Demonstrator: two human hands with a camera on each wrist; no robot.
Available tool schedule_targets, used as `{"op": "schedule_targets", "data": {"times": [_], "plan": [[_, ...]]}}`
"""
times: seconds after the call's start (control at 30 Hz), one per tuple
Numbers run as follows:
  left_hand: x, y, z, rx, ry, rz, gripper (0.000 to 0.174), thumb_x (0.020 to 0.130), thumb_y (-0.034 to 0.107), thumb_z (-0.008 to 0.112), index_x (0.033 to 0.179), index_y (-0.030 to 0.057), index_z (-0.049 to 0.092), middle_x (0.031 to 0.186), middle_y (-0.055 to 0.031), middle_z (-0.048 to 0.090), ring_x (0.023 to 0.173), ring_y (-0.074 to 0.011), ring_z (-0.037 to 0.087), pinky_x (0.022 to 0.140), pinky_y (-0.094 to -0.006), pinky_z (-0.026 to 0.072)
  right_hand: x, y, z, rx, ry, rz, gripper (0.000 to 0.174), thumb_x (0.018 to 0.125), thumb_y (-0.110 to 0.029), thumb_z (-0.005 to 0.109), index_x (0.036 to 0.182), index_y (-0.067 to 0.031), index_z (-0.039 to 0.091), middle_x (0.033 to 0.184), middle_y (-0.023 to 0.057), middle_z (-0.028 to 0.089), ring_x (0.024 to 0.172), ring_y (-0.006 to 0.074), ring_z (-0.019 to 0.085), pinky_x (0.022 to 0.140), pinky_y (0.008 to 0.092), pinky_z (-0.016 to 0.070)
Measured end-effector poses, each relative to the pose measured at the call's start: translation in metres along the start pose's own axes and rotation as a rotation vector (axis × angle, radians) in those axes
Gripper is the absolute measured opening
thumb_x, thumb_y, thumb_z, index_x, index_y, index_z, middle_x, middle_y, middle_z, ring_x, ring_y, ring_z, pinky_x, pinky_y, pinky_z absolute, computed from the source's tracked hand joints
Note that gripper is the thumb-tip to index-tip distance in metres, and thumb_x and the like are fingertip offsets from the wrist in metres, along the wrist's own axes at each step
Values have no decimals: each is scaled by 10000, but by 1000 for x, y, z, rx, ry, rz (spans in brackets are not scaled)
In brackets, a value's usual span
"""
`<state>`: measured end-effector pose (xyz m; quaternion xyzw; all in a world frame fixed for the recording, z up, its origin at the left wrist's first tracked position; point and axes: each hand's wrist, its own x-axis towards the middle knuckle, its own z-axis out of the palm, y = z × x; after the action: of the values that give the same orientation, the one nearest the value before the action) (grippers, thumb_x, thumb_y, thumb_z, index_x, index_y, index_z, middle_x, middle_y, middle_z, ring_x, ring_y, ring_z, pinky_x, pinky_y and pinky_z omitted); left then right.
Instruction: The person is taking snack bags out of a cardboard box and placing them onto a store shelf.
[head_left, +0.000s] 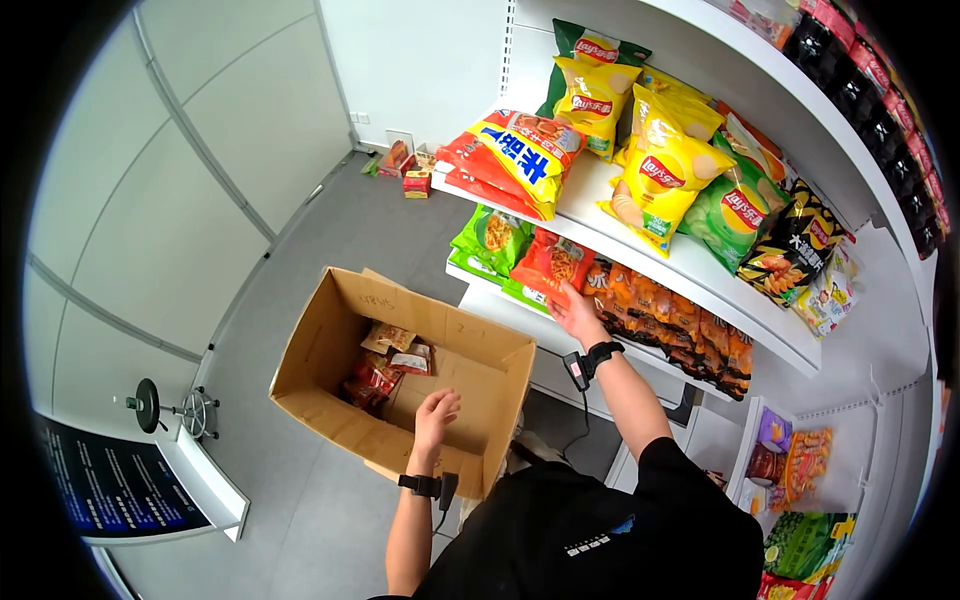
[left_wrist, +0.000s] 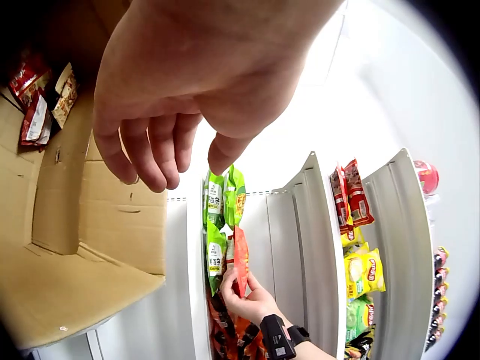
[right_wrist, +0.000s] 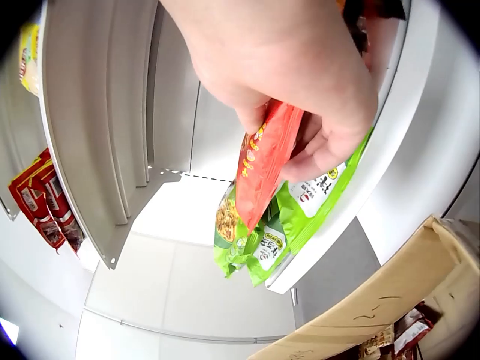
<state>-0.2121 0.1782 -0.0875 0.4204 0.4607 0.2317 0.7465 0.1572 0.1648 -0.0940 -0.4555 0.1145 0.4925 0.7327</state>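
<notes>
My right hand (head_left: pixel 578 314) reaches to the lower shelf and pinches a red snack bag (head_left: pixel 550 262) between thumb and fingers. In the right wrist view the red bag (right_wrist: pixel 264 166) stands on edge against green snack bags (right_wrist: pixel 315 196), which have white labels. My left hand (head_left: pixel 436 416) hangs over the near side of an open cardboard box (head_left: pixel 440 322), its fingers loosely curled and holding nothing. Several red and tan packets (head_left: pixel 374 380) lie on the box floor toward its left end.
Orange-and-dark packets (head_left: pixel 680 325) fill the lower shelf right of the red bag. Above, the upper shelf (head_left: pixel 600 225) carries chip bags (head_left: pixel 665 170) and overhangs the right hand. Small boxes (head_left: pixel 416 184) stand on the floor by the wall. A round-based stool (head_left: pixel 198 412) is at left.
</notes>
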Motion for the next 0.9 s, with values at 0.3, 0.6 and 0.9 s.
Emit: {"op": "schedule_targets", "data": {"times": [0.3, 0.6, 0.9], "plan": [[8, -10, 2, -9, -12, -22, 270, 885, 244, 573, 1093, 73, 573, 1009, -19, 634, 842, -87, 580, 746, -246, 450, 10, 21, -18, 165, -68, -184, 285, 825, -132, 659, 1076, -65, 541, 1073, 70, 579, 973, 218, 573, 838, 325, 538], [3, -7, -3, -48, 0, -24, 305, 879, 253, 574, 1109, 52, 566, 1029, -40, 627, 890, -124, 574, 787, -267, 440, -6, 32, -16, 294, -11, -131, 219, 808, -64, 659, 1007, -28, 575, 1050, 84, 589, 976, 230, 587, 848, 322, 544], [-3, -18, -14, -146, -8, 22, 273, 893, 252, 576, 1056, 33, 563, 907, -21, 616, 748, -69, 560, 690, -212, 446, -7, 44, -33, 281, -43, -44, 275, 870, -114, 574, 1092, 24, 492, 1086, 184, 576, 1002, 314, 587, 832, 354, 556]]}}
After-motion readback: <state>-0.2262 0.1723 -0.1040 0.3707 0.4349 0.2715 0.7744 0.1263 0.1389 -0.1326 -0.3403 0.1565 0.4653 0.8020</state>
